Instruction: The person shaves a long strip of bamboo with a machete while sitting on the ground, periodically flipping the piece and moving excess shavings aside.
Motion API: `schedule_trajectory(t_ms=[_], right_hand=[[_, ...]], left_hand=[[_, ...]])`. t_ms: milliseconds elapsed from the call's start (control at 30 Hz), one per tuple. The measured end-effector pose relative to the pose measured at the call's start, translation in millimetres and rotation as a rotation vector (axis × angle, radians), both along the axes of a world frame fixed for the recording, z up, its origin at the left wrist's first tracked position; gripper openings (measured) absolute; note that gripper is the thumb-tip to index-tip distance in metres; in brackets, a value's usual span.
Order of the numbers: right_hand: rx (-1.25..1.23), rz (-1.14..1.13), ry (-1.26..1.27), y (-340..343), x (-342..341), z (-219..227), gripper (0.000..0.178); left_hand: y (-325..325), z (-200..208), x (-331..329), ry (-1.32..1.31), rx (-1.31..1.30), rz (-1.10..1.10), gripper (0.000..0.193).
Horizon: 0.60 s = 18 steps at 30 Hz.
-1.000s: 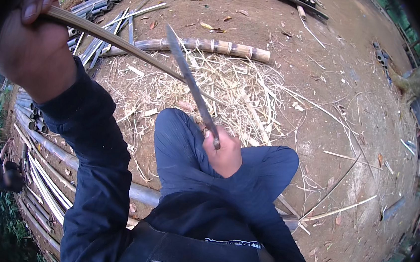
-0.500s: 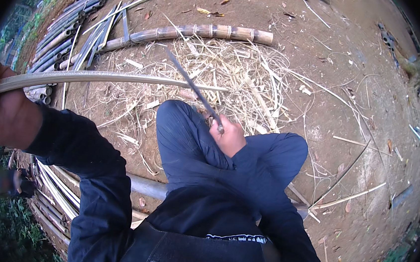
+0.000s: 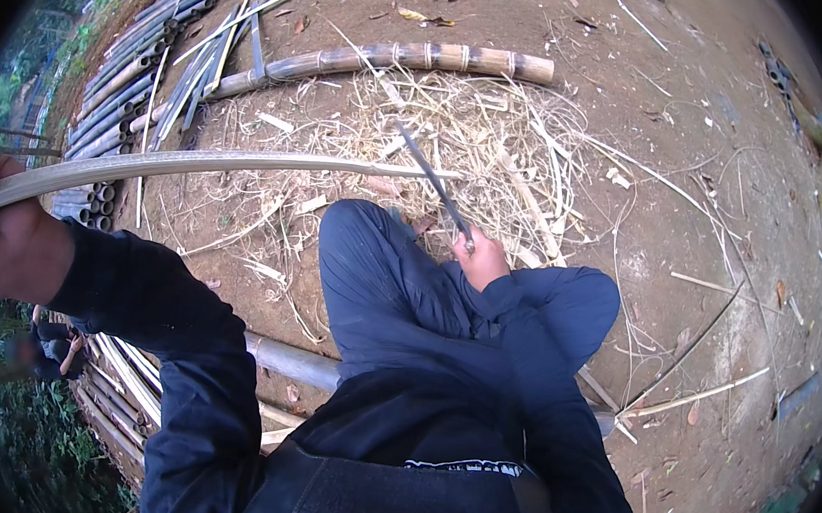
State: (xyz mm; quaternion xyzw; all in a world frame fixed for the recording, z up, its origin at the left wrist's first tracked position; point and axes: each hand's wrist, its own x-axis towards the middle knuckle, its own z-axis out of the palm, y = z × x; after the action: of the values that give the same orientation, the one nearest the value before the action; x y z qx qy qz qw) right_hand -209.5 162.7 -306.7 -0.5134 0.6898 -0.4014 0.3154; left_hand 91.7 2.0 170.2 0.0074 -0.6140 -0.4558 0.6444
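Observation:
A long pale bamboo strip (image 3: 194, 161) stretches from the left edge toward the middle, in front of my crossed legs. Its near end is gripped by my left hand (image 3: 12, 231), raised at the far left with fingers wrapped round it. My right hand (image 3: 482, 265) is closed on the handle of a knife (image 3: 434, 178) above my lap. The dark blade points up and to the left, crossing the strip close to its thin far end. Whether blade and strip touch, I cannot tell.
Beyond my legs lies a heap of pale bamboo shavings (image 3: 498, 157). A thick bamboo pole (image 3: 409, 57) lies behind it. Several dark bamboo poles (image 3: 129, 75) are stacked at the far left, with split strips (image 3: 215, 63) beside them. Another person (image 3: 56, 348) is at the lower left edge.
My right hand has moved right and slightly down with the knife, so the blade crosses the strip nearer its far end. My left hand still holds the strip. The view has shifted slightly.

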Motion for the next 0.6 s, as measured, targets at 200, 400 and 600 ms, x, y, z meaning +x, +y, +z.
schedule_trajectory(t_ms=[200,400,600], right_hand=[[0.603,-0.16,-0.609,-3.5,-63.6,-108.3,0.027],[0.31,-0.387,0.065,12.5,-61.2,-134.1,0.045],[-0.22,-0.235,0.277,12.2,-7.1,32.1,0.073]], left_hand=[[27.0,-10.7,-31.6,0.05,-0.062,0.196,0.031],[44.1,-0.1,-44.9,0.132,-0.029,0.372,0.038],[71.4,62.8,-62.3,0.039,-0.143,0.156,0.031]])
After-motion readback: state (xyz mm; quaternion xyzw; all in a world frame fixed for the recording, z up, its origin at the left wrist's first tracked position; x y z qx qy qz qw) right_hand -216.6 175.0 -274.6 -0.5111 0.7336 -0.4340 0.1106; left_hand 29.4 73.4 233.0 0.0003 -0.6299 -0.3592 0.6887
